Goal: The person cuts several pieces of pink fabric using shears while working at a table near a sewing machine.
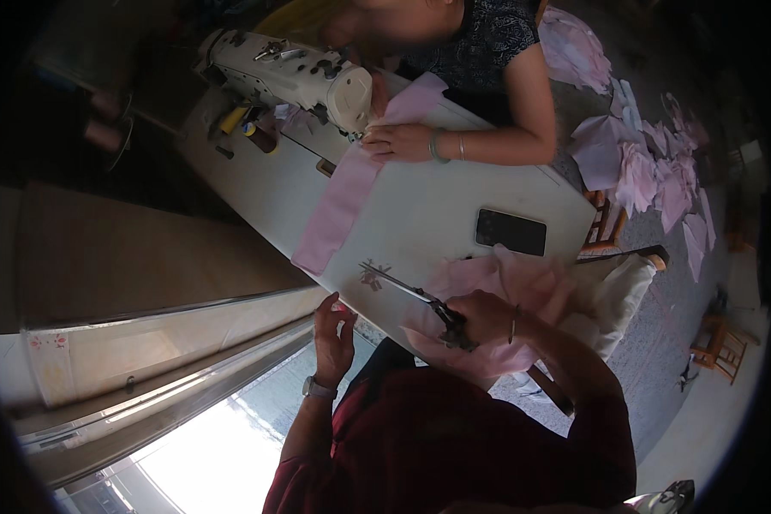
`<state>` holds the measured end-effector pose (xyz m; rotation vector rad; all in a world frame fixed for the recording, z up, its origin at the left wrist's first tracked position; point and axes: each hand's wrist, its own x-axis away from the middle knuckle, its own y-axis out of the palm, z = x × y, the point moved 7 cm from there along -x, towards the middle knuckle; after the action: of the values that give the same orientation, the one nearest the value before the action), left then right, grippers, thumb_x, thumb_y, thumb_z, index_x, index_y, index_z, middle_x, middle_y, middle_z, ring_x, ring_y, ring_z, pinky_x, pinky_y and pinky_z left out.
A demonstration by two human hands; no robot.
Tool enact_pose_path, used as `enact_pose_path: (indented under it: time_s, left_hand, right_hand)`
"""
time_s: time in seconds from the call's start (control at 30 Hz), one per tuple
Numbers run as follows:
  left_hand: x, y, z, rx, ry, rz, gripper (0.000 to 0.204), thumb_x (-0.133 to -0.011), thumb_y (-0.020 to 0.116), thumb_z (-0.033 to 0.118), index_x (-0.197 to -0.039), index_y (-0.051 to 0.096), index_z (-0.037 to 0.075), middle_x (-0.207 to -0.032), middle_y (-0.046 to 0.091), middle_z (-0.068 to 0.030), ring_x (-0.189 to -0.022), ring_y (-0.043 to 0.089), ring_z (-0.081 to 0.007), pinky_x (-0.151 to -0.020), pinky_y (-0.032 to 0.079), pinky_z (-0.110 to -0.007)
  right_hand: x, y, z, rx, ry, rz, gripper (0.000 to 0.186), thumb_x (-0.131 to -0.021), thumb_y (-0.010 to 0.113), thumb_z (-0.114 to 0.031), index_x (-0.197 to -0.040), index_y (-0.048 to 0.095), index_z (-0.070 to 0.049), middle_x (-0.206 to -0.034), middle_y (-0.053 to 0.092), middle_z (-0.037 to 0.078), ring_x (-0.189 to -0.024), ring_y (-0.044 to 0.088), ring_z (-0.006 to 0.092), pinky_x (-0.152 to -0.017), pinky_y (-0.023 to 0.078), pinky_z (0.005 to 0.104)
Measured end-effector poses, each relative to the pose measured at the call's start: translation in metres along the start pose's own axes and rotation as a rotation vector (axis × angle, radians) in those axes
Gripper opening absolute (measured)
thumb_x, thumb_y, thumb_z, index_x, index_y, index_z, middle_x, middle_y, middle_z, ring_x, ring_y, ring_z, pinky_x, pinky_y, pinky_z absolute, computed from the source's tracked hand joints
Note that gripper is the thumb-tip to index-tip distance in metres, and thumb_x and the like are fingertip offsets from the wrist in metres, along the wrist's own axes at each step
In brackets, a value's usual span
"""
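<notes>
My right hand is wrapped round the handles of a pair of scissors, whose blades point left over the white table. Under that hand lies a crumpled heap of pale pink cloth at the table's near edge. At the blade tips are small reddish-brown scraps or marks, too small to make out. My left hand is just off the table's near left edge, its fingers pinched round a small pink piece. A long pink fabric strip runs from the sewing machine toward that edge.
Across the table a co-worker's hand presses the strip beside the machine's needle. A black phone lies at the right. Thread spools stand by the machine. Pink cloth pieces pile beyond the right edge, near a wooden stool.
</notes>
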<state>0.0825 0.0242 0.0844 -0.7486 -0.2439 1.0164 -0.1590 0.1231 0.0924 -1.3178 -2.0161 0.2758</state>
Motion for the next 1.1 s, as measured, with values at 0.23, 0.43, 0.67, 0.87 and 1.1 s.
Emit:
enact_pose_path:
  time_s: [0.23,0.43,0.67,0.87,1.1]
  left_hand:
    - [-0.018,0.003,0.026,0.009,0.002,-0.018,0.007,-0.086,0.062,-0.001,-0.090,0.057,0.003,-0.129,0.053,-0.0197,-0.101,0.059,-0.0336,-0.086,0.048,-0.041]
    - [-0.019,0.020,0.045,0.121,0.028,-0.095,0.007,-0.086,0.060,-0.002,-0.090,0.057,0.002,-0.112,0.061,-0.0185,-0.101,0.060,-0.0351,-0.082,0.050,-0.040]
    - [-0.010,0.032,0.040,0.165,0.004,-0.173,0.009,-0.086,0.057,-0.003,-0.095,0.056,0.000,-0.104,0.061,-0.0194,-0.095,0.060,-0.0385,-0.081,0.050,-0.043]
    - [-0.010,0.034,0.023,0.051,-0.002,-0.095,0.006,-0.086,0.058,-0.001,-0.092,0.057,0.001,-0.115,0.056,-0.0194,-0.100,0.058,-0.0382,-0.082,0.049,-0.045]
    - [-0.005,0.038,0.010,0.018,-0.055,-0.038,0.007,-0.086,0.062,0.001,-0.091,0.058,0.000,-0.120,0.052,-0.0220,-0.107,0.056,-0.0378,-0.083,0.051,-0.043]
  right_hand:
    - [0.009,-0.010,0.012,0.093,0.095,0.128,0.043,-0.073,0.075,-0.046,-0.080,0.058,-0.007,-0.068,0.063,0.013,-0.066,0.065,0.0345,-0.062,0.050,0.0443]
    - [0.011,-0.010,0.012,0.256,0.105,0.051,0.034,-0.075,0.066,-0.036,-0.085,0.061,-0.003,-0.072,0.065,0.017,-0.069,0.066,0.0358,-0.065,0.052,0.0451]
    - [0.009,-0.015,0.024,0.348,0.057,0.229,0.025,-0.073,0.067,-0.024,-0.086,0.057,-0.005,-0.067,0.063,0.015,-0.067,0.065,0.0360,-0.062,0.050,0.0461]
    - [0.011,-0.021,0.037,0.371,0.082,0.263,0.024,-0.073,0.070,-0.022,-0.083,0.057,-0.004,-0.066,0.062,0.016,-0.067,0.064,0.0371,-0.061,0.049,0.0482]
    - [0.013,-0.016,0.026,0.396,0.139,0.106,0.024,-0.073,0.068,-0.024,-0.085,0.061,-0.003,-0.074,0.066,0.015,-0.074,0.067,0.0341,-0.067,0.053,0.0448]
